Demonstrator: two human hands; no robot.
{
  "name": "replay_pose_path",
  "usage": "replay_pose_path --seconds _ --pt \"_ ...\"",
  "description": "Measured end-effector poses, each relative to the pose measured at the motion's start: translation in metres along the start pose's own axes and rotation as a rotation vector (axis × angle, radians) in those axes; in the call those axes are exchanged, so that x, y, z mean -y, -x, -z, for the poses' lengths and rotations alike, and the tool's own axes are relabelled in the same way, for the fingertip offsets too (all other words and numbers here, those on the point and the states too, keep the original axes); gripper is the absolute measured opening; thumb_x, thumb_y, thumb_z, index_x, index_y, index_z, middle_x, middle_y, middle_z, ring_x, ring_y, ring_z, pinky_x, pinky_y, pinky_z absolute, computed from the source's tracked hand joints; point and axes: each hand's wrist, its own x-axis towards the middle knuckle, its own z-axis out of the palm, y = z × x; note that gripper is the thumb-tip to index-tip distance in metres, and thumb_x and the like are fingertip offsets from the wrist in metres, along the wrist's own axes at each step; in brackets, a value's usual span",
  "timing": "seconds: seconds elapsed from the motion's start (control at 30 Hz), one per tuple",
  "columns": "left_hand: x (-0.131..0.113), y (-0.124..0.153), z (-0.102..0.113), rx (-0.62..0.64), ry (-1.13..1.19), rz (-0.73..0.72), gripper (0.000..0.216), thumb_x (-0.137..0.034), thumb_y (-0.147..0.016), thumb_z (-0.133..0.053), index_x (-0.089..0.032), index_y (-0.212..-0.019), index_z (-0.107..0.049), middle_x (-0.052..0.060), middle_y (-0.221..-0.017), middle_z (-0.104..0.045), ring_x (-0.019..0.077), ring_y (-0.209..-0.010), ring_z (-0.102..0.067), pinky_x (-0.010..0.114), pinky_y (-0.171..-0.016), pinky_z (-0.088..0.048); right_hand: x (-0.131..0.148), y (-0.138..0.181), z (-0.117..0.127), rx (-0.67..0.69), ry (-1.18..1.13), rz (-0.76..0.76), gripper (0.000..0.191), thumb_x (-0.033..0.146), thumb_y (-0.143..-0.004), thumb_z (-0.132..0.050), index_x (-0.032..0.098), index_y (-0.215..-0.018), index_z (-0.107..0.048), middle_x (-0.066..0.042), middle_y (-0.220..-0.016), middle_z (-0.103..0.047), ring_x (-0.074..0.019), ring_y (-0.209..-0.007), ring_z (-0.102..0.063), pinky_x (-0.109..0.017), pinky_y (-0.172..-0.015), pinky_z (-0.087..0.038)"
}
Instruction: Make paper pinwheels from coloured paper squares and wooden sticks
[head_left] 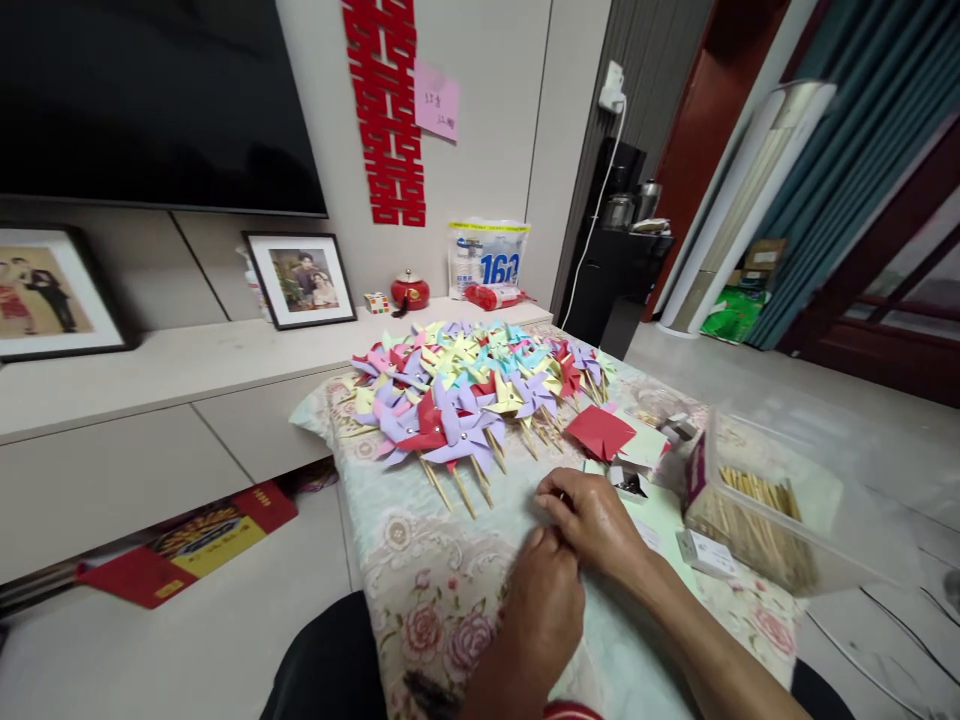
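Observation:
My left hand rests low over the flowered tablecloth, its fingers curled closed. Touching it from the upper right is my right hand, with fingers bent and pressed together. Whatever lies between the fingers is hidden. Beyond the hands spreads a heap of paper pinwheels in purple, red, yellow, blue and pink, with wooden sticks pointing toward me. Red square paper lies beside pale green sheets. Close to my right hand stands a small open box with dark small pieces inside.
A clear plastic bin with wooden sticks stands at the right, next to a small white box. Behind the table runs a white cabinet with a framed photo. A dark blurred thing lies near my left wrist.

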Motion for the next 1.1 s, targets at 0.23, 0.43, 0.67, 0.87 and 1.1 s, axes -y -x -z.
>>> replay_pose_path --seconds 0.23,0.43,0.67,0.87,1.1 --pt "-0.001 0.001 0.002 -0.071 0.044 0.059 0.025 -0.003 -0.079 -0.051 -0.019 -0.091 -0.066 0.006 -0.101 -0.067 0.0233 -0.101 -0.058 0.035 -0.09 -0.046 -0.022 0.009 -0.007 -0.273 -0.09 0.132 0.014 0.02 -0.092 -0.055 0.021 -0.086 -0.068 -0.005 -0.085 -0.072 -0.0198 -0.08 -0.067 -0.029 -0.074 -0.048" --pt "-0.007 0.004 0.01 -0.12 0.007 0.106 0.022 -0.002 -0.085 -0.049 -0.02 -0.087 -0.062 0.004 -0.092 -0.066 0.0191 -0.091 -0.061 0.03 -0.082 -0.046 -0.038 0.009 -0.003 -0.374 -0.048 0.155 0.015 0.021 -0.095 -0.054 0.021 -0.09 -0.068 -0.006 -0.086 -0.072 -0.0205 -0.081 -0.067 -0.03 -0.074 -0.05" --pt "-0.044 -0.015 0.045 0.115 -0.388 0.161 0.022 -0.01 -0.091 -0.047 -0.017 -0.1 -0.066 0.009 -0.102 -0.067 0.0262 -0.098 -0.062 0.037 -0.083 -0.044 -0.063 0.005 0.025 -0.595 0.192 0.119 0.022 0.028 -0.098 -0.053 0.018 -0.097 -0.072 -0.012 -0.101 -0.07 -0.0269 -0.098 -0.059 -0.042 -0.089 -0.046" --pt "-0.022 -0.035 0.024 -0.047 -0.32 0.204 0.028 -0.004 -0.091 -0.042 -0.015 -0.102 -0.065 0.009 -0.106 -0.066 0.0245 -0.103 -0.06 0.035 -0.09 -0.043 -0.089 0.005 0.039 -0.497 0.269 -0.029 0.029 0.032 -0.099 -0.05 0.02 -0.097 -0.076 -0.012 -0.112 -0.069 -0.0302 -0.11 -0.055 -0.047 -0.095 -0.042" --pt "-0.007 -0.034 0.013 -0.061 -0.355 0.104 0.026 -0.002 -0.089 -0.047 -0.016 -0.093 -0.068 0.008 -0.098 -0.068 0.0244 -0.098 -0.06 0.036 -0.089 -0.046 -0.081 0.008 0.041 -0.365 0.274 -0.064 0.028 0.042 -0.098 -0.054 0.027 -0.093 -0.078 -0.008 -0.126 -0.067 -0.0366 -0.124 -0.048 -0.057 -0.094 -0.036"
